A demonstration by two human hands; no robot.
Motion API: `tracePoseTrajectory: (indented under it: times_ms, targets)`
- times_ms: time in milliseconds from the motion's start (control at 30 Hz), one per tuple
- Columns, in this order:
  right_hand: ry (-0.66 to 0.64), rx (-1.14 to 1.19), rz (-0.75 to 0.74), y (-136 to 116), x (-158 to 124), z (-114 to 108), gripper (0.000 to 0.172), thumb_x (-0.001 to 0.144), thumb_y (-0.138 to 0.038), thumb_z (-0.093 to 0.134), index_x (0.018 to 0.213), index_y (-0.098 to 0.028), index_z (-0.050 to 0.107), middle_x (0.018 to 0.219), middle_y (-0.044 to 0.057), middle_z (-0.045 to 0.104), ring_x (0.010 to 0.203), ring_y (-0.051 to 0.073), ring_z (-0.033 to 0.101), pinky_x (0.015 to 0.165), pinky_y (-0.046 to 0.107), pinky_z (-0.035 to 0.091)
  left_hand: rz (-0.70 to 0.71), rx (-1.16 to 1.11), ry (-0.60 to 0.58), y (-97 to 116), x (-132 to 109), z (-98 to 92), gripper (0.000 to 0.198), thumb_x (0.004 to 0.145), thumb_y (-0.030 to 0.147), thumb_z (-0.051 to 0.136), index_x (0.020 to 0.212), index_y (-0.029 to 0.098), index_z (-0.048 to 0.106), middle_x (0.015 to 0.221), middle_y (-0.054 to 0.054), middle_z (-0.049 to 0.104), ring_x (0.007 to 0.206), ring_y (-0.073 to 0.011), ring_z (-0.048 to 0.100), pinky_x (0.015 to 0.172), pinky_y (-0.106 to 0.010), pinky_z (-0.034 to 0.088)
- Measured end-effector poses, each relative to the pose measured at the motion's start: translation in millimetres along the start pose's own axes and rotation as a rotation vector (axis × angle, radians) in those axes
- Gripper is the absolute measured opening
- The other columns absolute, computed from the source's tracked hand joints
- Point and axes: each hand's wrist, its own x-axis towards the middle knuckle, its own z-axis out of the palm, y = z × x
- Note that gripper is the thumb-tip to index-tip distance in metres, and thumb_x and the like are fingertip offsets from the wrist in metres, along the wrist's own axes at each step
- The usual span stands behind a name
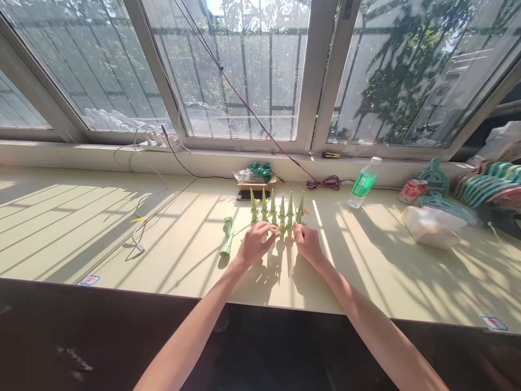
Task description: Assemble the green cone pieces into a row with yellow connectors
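Several pale green pointed plastic spikes (pixel 280 209) stand upright in a row on the cream table (pixel 81 228). My left hand (pixel 254 244) reaches to the foot of the row from the left, its fingers curled against the base of the spikes. From the right, my right hand (pixel 308 243) meets the same base with its fingertips pinched. Small yellow-orange bits show between the two hands. What the fingers grip is too small to make out. A loose green spike piece (pixel 227 237) lies flat on the table left of my left hand.
A black phone (pixel 252 194) and a small box with green and silver material (pixel 255 175) sit behind the row. A water bottle (pixel 363 183), a can (pixel 412 190), a white bag (pixel 431 225) and green plastic parts (pixel 486 184) are at right. Cables (pixel 150 179) trail across the left.
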Motion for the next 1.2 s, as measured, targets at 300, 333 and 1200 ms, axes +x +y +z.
tracePoseTrajectory:
  times_ms: [300, 333, 1200]
  targets:
    - [-0.127, -0.058, -0.083, 9.4, -1.5, 1.2, 0.056, 0.105, -0.056, 0.030, 0.059, -0.024, 0.033, 0.053, 0.000, 0.044, 0.050, 0.014, 0.041, 0.054, 0.029, 0.030, -0.446, 0.126, 0.029, -31.2, 12.3, -55.7, 0.032, 0.082, 0.045, 0.068, 0.063, 0.020, 0.062, 0.066, -0.004, 0.071, 0.064, -0.0210, 0.066, 0.061, -0.029, 0.046]
    - [-0.135, -0.058, -0.082, 9.6, -1.5, 1.1, 0.056, 0.105, -0.056, 0.030, 0.059, -0.024, 0.033, 0.053, -0.001, 0.044, 0.050, 0.014, 0.041, 0.054, 0.029, 0.030, -0.481, 0.134, 0.019, -36.6, 16.4, -59.0, 0.034, 0.080, 0.045, 0.070, 0.060, 0.020, 0.060, 0.064, -0.005, 0.071, 0.063, -0.0217, 0.067, 0.060, -0.030, 0.046]
    - [-0.184, -0.061, -0.121, 10.4, -1.6, -2.7, 0.057, 0.105, -0.057, 0.032, 0.060, -0.023, 0.038, 0.052, -0.001, 0.044, 0.047, 0.012, 0.039, 0.050, 0.027, 0.031, -0.634, 0.208, -0.159, -61.6, 39.7, -44.0, 0.014, 0.082, 0.027, 0.072, 0.074, 0.016, 0.068, 0.079, -0.008, 0.076, 0.079, -0.0235, 0.073, 0.071, -0.029, 0.053]
